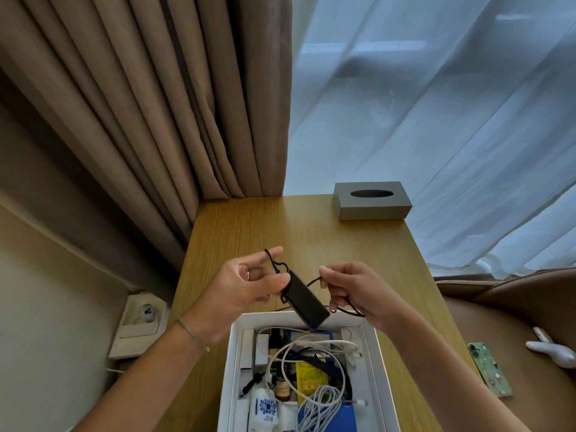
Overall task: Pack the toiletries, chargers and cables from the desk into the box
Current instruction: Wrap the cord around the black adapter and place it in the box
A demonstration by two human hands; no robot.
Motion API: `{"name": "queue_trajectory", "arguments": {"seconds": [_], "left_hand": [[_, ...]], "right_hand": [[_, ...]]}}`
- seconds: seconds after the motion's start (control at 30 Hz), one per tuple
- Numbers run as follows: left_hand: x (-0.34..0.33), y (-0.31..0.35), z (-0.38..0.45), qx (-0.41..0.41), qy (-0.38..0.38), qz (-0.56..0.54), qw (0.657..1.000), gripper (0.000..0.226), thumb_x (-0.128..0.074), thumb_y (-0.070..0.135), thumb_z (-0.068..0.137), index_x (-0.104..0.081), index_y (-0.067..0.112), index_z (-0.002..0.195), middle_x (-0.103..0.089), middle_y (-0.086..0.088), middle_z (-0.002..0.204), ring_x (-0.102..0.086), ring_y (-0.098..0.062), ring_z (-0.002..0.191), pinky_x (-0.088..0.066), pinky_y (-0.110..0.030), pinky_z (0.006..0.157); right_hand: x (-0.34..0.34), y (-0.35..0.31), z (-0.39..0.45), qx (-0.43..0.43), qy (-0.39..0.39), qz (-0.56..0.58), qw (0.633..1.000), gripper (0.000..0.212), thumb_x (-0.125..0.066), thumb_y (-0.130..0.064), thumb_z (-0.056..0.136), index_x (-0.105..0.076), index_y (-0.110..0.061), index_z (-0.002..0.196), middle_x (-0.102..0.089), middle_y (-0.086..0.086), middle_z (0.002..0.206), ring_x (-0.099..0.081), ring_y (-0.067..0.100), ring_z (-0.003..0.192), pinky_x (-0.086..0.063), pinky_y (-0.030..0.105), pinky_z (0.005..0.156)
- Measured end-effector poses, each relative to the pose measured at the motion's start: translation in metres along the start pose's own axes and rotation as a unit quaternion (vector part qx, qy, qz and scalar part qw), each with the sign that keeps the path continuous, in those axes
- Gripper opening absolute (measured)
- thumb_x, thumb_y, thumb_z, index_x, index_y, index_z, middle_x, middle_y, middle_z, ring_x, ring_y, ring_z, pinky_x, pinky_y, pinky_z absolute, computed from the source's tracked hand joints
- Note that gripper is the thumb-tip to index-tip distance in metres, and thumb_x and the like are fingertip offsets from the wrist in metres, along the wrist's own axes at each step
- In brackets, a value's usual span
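A flat black charger (307,299) with a thin black cord (313,281) hangs in the air just above the far rim of a white box (378,363). My left hand (246,285) holds the charger's upper end, with a loop of the cord round a fingertip. The other stretch of cord is pinched by my right hand (349,288), and it trails down toward the box's far right corner. Inside the box lie white cables (318,397), small bottles, a white tube (263,410), a black comb and a yellow packet.
The box sits on a wooden desk (249,232). A grey tissue box (371,200) stands at the desk's far edge. A phone in a green case (491,369) and a white figurine (551,350) lie on a brown seat at the right. Curtains hang behind; a wall socket (141,322) is left.
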State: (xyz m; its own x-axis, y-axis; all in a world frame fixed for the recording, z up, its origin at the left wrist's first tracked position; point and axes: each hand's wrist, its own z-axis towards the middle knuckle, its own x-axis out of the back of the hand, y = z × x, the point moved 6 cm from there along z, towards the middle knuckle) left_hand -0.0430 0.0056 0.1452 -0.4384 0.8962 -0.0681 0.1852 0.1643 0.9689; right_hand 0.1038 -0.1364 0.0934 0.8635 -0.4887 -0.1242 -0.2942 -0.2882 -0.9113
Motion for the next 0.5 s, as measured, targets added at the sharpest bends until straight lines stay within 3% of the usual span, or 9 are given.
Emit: {"name": "queue_trajectory", "arguments": {"seconds": [0.07, 0.13, 0.23, 0.37, 0.5], "left_hand": [[-0.003, -0.001, 0.002, -0.018, 0.000, 0.114, 0.993, 0.080, -0.089, 0.038, 0.068, -0.055, 0.025, 0.139, -0.066, 0.007, 0.083, -0.066, -0.011, 0.081, -0.058, -0.032, 0.085], [-0.004, -0.001, 0.003, -0.054, 0.059, 0.209, 0.975, 0.083, -0.089, 0.036, 0.069, -0.051, 0.033, 0.143, -0.066, 0.006, 0.090, -0.066, -0.010, 0.081, -0.059, -0.028, 0.083], [-0.001, 0.003, 0.002, -0.127, 0.175, 0.254, 0.943, 0.088, -0.087, 0.039, 0.071, -0.043, 0.033, 0.147, -0.070, 0.009, 0.092, -0.069, -0.003, 0.082, -0.058, -0.019, 0.076], [0.010, -0.001, 0.008, -0.118, 0.245, 0.058, 0.961, 0.094, -0.086, 0.042, 0.067, -0.044, 0.020, 0.149, -0.071, 0.009, 0.086, -0.071, -0.010, 0.086, -0.061, -0.030, 0.080], [0.000, -0.005, 0.014, -0.092, 0.219, -0.157, 0.959, 0.093, -0.083, 0.028, 0.067, -0.043, 0.007, 0.148, -0.070, 0.008, 0.079, -0.072, -0.016, 0.090, -0.062, -0.033, 0.075]], "right_hand": [[-0.001, -0.015, -0.006, 0.008, 0.021, -0.079, 0.997, 0.027, -0.060, -0.026, 0.100, -0.066, -0.008, 0.081, -0.041, -0.003, 0.055, -0.042, 0.014, 0.052, -0.048, 0.026, 0.057], [-0.008, -0.029, -0.013, 0.019, 0.038, -0.115, 0.992, 0.028, -0.055, -0.022, 0.103, -0.066, -0.006, 0.084, -0.042, -0.003, 0.053, -0.043, 0.013, 0.049, -0.050, 0.026, 0.056], [-0.026, -0.035, -0.031, 0.027, 0.023, -0.062, 0.997, 0.026, -0.050, -0.019, 0.105, -0.066, -0.004, 0.090, -0.046, 0.001, 0.053, -0.048, 0.017, 0.047, -0.054, 0.028, 0.059], [-0.066, -0.014, -0.050, 0.040, -0.033, 0.083, 0.995, 0.032, -0.051, -0.029, 0.101, -0.064, -0.012, 0.078, -0.057, 0.005, 0.061, -0.060, 0.024, 0.059, -0.057, 0.037, 0.077], [-0.089, 0.011, -0.045, 0.080, -0.098, 0.111, 0.986, 0.041, -0.042, -0.034, 0.104, -0.061, -0.016, 0.073, -0.072, 0.010, 0.086, -0.067, 0.030, 0.094, -0.052, 0.037, 0.098]]}}
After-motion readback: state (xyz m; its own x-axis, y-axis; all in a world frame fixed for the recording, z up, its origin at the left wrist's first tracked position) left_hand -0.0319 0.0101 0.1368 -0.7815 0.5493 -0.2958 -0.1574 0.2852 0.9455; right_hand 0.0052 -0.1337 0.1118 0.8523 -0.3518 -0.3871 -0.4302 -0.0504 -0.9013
